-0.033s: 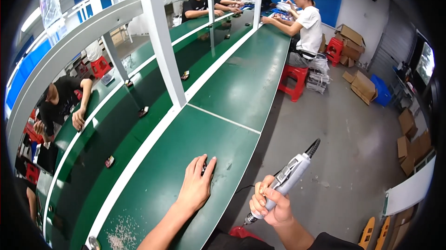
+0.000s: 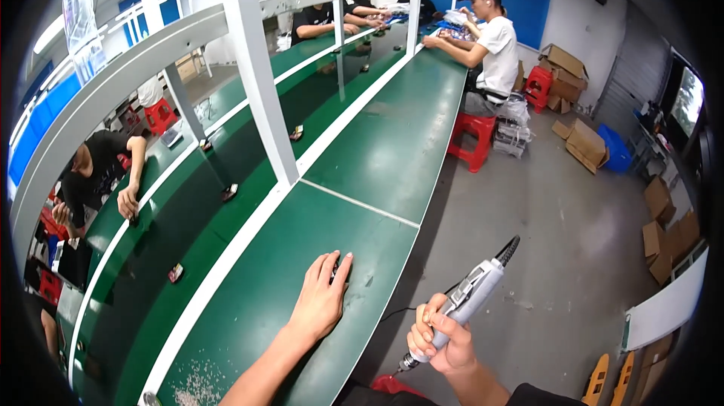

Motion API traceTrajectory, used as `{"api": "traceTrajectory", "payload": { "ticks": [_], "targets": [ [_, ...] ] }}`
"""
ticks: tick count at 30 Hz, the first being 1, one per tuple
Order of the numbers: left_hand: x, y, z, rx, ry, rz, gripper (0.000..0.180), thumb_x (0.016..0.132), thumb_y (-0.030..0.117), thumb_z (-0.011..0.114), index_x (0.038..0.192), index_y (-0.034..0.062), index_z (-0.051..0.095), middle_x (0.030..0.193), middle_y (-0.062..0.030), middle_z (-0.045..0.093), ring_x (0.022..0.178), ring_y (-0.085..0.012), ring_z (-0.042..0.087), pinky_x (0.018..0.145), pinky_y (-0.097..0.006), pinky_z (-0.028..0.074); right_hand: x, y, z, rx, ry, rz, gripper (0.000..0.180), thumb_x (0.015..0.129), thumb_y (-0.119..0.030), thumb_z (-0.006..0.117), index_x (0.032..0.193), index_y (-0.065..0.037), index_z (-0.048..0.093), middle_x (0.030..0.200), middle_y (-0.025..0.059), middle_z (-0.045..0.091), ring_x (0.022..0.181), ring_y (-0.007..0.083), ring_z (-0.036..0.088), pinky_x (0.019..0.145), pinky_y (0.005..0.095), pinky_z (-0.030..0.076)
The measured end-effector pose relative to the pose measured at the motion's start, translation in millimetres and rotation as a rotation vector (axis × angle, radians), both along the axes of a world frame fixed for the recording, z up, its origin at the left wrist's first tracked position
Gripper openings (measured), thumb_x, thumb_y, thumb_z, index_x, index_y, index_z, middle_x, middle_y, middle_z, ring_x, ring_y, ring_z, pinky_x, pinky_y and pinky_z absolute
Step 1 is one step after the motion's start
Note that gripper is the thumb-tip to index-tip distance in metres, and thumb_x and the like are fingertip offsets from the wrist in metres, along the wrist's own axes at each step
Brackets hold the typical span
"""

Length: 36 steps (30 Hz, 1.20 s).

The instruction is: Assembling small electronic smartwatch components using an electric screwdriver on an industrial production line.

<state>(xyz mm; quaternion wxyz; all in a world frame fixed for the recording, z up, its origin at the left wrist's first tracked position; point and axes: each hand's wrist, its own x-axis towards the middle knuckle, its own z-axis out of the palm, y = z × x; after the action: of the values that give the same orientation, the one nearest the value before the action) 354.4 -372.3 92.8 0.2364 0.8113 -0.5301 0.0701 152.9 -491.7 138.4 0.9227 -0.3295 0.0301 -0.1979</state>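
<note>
My right hand (image 2: 445, 338) is wrapped round a grey electric screwdriver (image 2: 471, 291), off the table's right edge. The tool is tilted, its bit end down towards my lap and its black corded end up and away. On the green table (image 2: 256, 293) my left hand (image 2: 320, 300) rests palm down, fingers closed about a small dark part (image 2: 336, 273). Most of that part is hidden under the fingers, so its kind cannot be made out.
Small dark and red pieces (image 2: 176, 273) lie spaced along the dark belt (image 2: 219, 217) left of a white rail. A white post (image 2: 256, 82) carries a shelf. Pale granules (image 2: 197, 385) lie near the front. A co-worker (image 2: 494, 48) sits on a red stool (image 2: 473, 142); others work across the belt.
The view has shifted slightly. My right hand and the screwdriver sit a little lower in the picture. My left hand stays on the small dark part.
</note>
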Motion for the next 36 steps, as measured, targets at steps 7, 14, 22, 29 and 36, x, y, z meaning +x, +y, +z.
{"api": "traceTrajectory", "payload": {
  "ticks": [7,14,22,29,36],
  "targets": [
    [106.2,-182.7,-12.2,-0.175,-0.121,-0.01,0.064,0.092,0.03,0.055,0.144,0.0061,0.027,0.147,-0.0231,0.024,0.136,-0.0399,0.024,0.112,-0.051,0.022,-9.7,16.5,5.1,0.148,0.176,-0.19,0.009,0.092,-0.015,0.053,0.088,-0.008,0.048,0.068,0.0027,0.043,0.046,0.0103,0.037,0.047,0.0258,0.035],
    [87.4,-98.3,-17.4,-0.164,-0.004,0.061,0.061,0.091,0.021,0.054,0.143,0.0022,0.027,0.147,-0.0268,0.022,0.136,-0.0418,0.023,0.114,-0.048,0.021,5.8,48.6,-7.1,0.116,0.204,-0.013,0.012,0.093,-0.016,0.053,0.089,-0.007,0.047,0.068,0.0038,0.042,0.046,0.0111,0.037,0.047,0.0262,0.035],
    [-15.7,121.1,25.3,-0.102,-0.049,0.126,0.04,0.081,0.005,0.061,0.12,0.0007,0.053,0.119,-0.0207,0.052,0.113,-0.0359,0.051,0.093,-0.041,0.047,30.9,52.2,-20.9,0.12,0.048,0.246,0.015,0.092,-0.019,0.052,0.089,-0.006,0.045,0.065,0.0045,0.041,0.04,0.0121,0.037,0.043,0.0309,0.038],
    [-97.3,288.2,28.5,-0.299,0.147,0.803,0.011,0.08,-0.001,0.064,0.085,-0.0018,0.054,0.078,-0.0128,0.06,0.074,-0.0276,0.061,0.066,-0.034,0.048,63.6,115.0,-26.6,0.252,-0.079,0.329,0.025,0.096,-0.032,0.052,0.091,-0.008,0.047,0.066,0.0013,0.04,0.043,0.0093,0.036,0.047,0.0269,0.036],
    [-7.6,295.8,16.8,-0.241,0.121,0.964,0.026,0.089,0.017,0.059,0.106,-0.002,0.057,0.097,-0.0167,0.059,0.088,-0.0292,0.06,0.076,-0.039,0.049,93.2,144.4,-48.7,0.455,-0.001,0.319,0.023,0.098,-0.03,0.05,0.089,-0.009,0.053,0.065,0.0001,0.039,0.047,0.0089,0.035,0.051,0.0259,0.034]
  ]
}}
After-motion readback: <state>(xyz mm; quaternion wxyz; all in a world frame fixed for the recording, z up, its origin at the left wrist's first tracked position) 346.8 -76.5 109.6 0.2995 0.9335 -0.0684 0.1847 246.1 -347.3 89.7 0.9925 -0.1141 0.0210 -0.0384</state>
